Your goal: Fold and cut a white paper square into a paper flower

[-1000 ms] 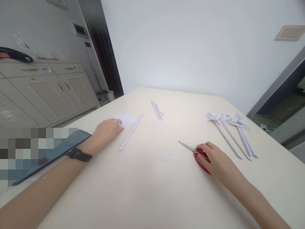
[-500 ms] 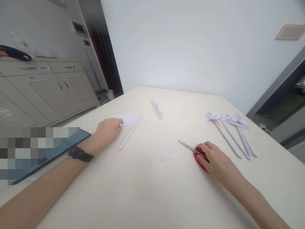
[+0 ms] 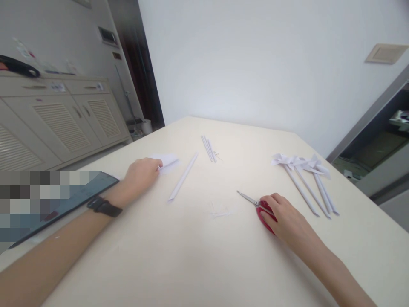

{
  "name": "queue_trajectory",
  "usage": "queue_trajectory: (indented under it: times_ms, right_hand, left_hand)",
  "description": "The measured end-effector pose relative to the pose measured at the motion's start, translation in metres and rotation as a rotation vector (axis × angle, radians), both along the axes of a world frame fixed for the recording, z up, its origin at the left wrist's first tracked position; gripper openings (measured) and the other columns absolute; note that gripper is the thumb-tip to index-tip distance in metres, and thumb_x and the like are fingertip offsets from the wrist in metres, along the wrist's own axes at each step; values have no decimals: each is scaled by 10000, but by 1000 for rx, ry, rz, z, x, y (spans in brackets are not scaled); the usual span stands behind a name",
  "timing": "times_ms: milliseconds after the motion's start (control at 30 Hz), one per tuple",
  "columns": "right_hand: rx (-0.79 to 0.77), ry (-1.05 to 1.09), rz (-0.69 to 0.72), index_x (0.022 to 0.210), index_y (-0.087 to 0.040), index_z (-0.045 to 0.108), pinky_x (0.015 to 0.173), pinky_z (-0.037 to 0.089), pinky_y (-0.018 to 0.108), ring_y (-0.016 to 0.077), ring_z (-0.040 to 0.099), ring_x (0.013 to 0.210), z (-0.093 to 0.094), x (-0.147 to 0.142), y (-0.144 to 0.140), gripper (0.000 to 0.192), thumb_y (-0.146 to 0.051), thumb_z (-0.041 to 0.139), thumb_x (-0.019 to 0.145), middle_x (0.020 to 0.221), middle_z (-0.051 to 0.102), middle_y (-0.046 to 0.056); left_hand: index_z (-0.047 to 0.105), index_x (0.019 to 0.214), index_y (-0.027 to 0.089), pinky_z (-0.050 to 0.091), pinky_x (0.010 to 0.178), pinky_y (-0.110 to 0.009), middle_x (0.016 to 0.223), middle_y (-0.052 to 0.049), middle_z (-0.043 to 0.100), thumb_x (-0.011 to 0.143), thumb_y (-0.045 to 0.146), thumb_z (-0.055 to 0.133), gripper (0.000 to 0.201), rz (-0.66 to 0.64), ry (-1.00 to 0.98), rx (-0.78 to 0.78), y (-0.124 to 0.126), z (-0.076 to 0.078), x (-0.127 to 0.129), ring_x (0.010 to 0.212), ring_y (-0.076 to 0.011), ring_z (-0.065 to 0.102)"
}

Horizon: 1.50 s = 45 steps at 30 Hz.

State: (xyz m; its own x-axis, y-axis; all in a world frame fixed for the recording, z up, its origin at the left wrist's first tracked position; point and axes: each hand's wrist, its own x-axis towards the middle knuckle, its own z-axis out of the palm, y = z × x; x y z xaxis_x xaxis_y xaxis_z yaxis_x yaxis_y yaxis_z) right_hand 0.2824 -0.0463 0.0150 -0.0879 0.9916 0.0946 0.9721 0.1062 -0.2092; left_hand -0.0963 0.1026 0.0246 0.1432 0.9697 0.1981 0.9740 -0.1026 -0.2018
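Observation:
My left hand [image 3: 143, 175] is closed on the near edge of a white sheet of paper [image 3: 168, 161] at the table's left side. Just right of that paper lies a rolled paper tube [image 3: 183, 177], apart from my fingers. On the right, my right hand [image 3: 284, 215] grips the red handles of a pair of scissors [image 3: 252, 199], whose blades look closed and point left across the tabletop. Thin paper scraps [image 3: 220, 212] lie between the two hands. Several paper pinwheels [image 3: 302, 166] on rolled sticks rest beyond my right hand.
Several thin paper rolls [image 3: 208, 148] lie near the table's far middle, beside small bits. A dark-edged tablet [image 3: 96, 192], partly pixelated, is by my left forearm. A white wall [image 3: 249, 64] rises behind the cream table [image 3: 191, 256]; a cabinet [image 3: 57, 111] stands at left.
The paper under my left hand has shifted slightly left, and the paper tube has moved a little right, away from it. My right hand stays on the scissors. The view has shifted slightly.

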Motion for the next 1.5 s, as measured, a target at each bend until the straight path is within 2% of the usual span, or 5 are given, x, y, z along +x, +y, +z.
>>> queue_trajectory:
  times_ms: [300, 500, 667, 1000, 1500]
  right_hand:
    - [23, -23, -3, 966, -193, 551, 677, 440, 314, 206, 538, 859, 7, -5, -4, 182, -236, 400, 873, 939, 550, 75]
    - [51, -41, 5, 952, -201, 554, 644, 431, 285, 194, 540, 845, 8, -4, -5, 167, -231, 410, 873, 926, 556, 73]
    - [52, -54, 12, 971, -193, 554, 687, 429, 289, 192, 540, 862, 10, -5, -5, 180, -231, 401, 882, 941, 554, 81]
    - [62, -44, 16, 930, -187, 556, 692, 416, 279, 181, 526, 853, 11, -4, -7, 160, -226, 409, 882, 934, 547, 76]
    - [56, -72, -4, 949, -183, 540, 670, 437, 290, 192, 520, 855, 5, -7, -1, 161, -207, 393, 888, 927, 545, 79]
  left_hand:
    - [637, 809, 179, 348, 557, -318, 836, -118, 661, 843, 326, 347, 327, 8, -37, 40, -5, 7, 0, 768, -274, 593]
    - [596, 866, 209, 324, 552, -320, 874, -57, 643, 884, 347, 334, 296, -45, -61, 280, -19, 24, 3, 793, -243, 574]
    - [570, 902, 198, 376, 634, -296, 911, -17, 633, 908, 338, 350, 261, -248, -168, 395, -44, 35, 31, 872, -204, 576]
    - [612, 949, 213, 442, 721, -301, 923, -38, 641, 873, 201, 448, 181, -857, -200, 301, -72, 7, 66, 838, -182, 579]
    - [617, 973, 236, 450, 751, -256, 919, -28, 638, 893, 139, 388, 261, -1030, -234, 64, -77, -18, 86, 823, -144, 578]
